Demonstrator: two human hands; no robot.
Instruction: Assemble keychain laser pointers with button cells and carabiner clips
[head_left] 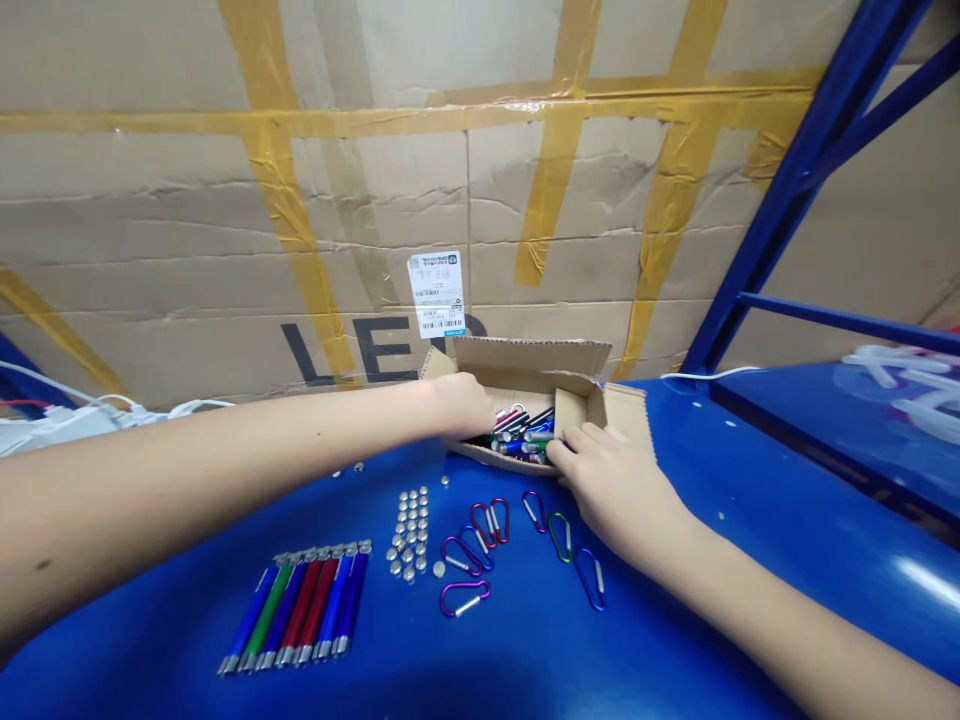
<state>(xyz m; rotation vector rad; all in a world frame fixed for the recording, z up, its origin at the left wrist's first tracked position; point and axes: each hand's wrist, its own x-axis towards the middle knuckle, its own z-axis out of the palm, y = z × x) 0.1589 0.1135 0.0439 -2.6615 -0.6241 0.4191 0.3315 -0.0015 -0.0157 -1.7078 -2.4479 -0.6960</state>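
Note:
A small open cardboard box sits at the back of the blue table and holds several small coloured flashlights. My left hand reaches into the box from the left, fingers curled down among the flashlights. My right hand rests at the box's front right corner, fingertips bent over its low front edge and touching the flashlights. What either hand grips is hidden.
On the blue table lie a row of coloured tubes, a cluster of small silver caps and several coloured carabiners. A taped cardboard wall stands behind. A blue rack frame rises at right; white cables lie at left.

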